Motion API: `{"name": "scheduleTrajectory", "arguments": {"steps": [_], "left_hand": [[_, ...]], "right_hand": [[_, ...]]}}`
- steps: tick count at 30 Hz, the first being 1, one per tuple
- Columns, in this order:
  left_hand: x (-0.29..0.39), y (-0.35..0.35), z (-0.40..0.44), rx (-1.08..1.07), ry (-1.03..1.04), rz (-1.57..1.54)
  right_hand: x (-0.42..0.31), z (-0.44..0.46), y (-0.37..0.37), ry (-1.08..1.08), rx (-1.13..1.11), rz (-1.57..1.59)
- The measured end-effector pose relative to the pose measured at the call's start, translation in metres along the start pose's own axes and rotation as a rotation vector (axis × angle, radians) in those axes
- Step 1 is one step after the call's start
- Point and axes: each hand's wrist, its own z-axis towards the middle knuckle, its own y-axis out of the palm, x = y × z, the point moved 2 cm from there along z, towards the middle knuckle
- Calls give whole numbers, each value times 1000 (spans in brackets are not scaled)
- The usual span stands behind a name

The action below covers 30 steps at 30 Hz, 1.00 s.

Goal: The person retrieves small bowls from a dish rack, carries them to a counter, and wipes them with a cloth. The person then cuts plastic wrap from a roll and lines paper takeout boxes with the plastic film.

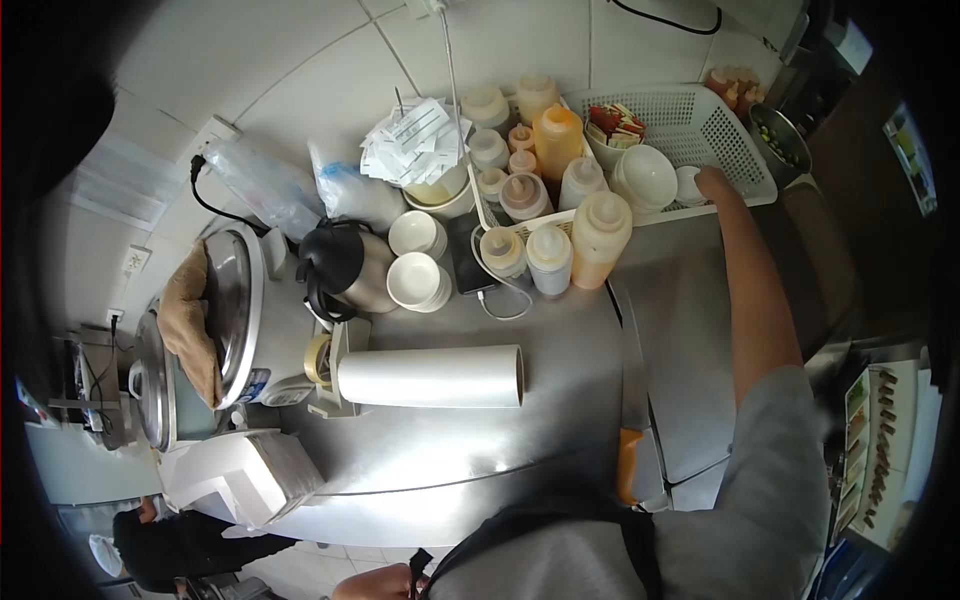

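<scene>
My right hand [708, 184] reaches into the right part of a white perforated plastic basket [725, 120]. Its fingers are closed at the edge of a small white dish [688, 188], which sits low in the basket. Just left of it are stacked white bowls [648, 178] and a container of red and yellow packets [616, 126]. At the bottom edge a bit of my left arm [375, 583] shows beside the apron, but the left hand itself is out of sight.
Squeeze bottles [602, 235] crowd the counter and the basket's left side. A plastic film roll [430, 376] lies on the steel counter [560, 420]. Small bowls [418, 280], a thermos jug [345, 262] and a rice cooker [265, 320] stand left. Another person [190, 545] is at lower left.
</scene>
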Motion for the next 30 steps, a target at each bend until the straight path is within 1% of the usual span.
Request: {"name": "scheduleTrajectory", "arguments": {"steps": [2, 3, 5, 7, 8, 9, 10, 11, 12, 13, 15, 17, 18, 19, 20, 21, 22, 23, 25, 26, 28, 30], "left_hand": [[14, 3, 3, 91, -7, 84], [3, 7, 5, 120, 74, 243], [-31, 16, 14, 177, 231, 561], [-32, 1, 27, 227, 88, 193], [-41, -2, 38, 237, 27, 9], [-79, -4, 55, 190, 83, 19], [-85, -8, 62, 193, 38, -26], [-88, -10, 68, 190, 70, 47], [-89, -12, 73, 188, 103, 119], [-79, -17, 80, 181, 211, 316], [-62, -25, 86, -69, 119, 372], [-47, -34, 73, -67, 332, 308], [-51, -42, 66, 144, 360, 118], [-79, -50, 68, 595, 286, 258], [-75, -59, 54, 916, 170, 426], [-78, -64, 43, 1159, 67, 563], [-80, -67, 31, 1266, 25, 570], [-85, -71, 22, 1327, 167, 518], [-89, -83, 6, 1167, 448, 312], [-94, -86, 0, 1152, 482, 296], [-98, -89, -3, 1096, 560, 269], [-115, -97, 10, 1095, 492, 308]], "right_hand": [[11, 21, 7, 5, 68, -187], [17, 34, 9, 4, 104, -275], [36, 57, 8, -49, 262, -119], [35, 7, -17, -210, 431, 254], [47, -43, -34, -351, 523, 533], [57, -69, -28, -456, 558, 772], [60, -103, -24, -567, 581, 1017], [66, -143, -16, -527, 385, 1260], [73, -180, -10, -487, 318, 1290], [73, -227, -13, -448, 274, 1189], [107, -256, 10, -378, 248, 1117], [137, -274, 32, -291, 289, 1294], [127, -288, 37, -289, 323, 1305], [107, -314, 40, -290, 357, 1307], [87, -338, 48, -287, 387, 1321], [68, -355, 57, -352, 357, 1217], [50, -372, 66, -411, 339, 1121], [30, -391, 72, -467, 334, 1025], [-14, -430, 78, -439, 196, 806], [-33, -451, 82, -400, 136, 694], [-68, -476, 105, -441, -76, 973], [-101, -490, 138, -764, 14, 800]]}}
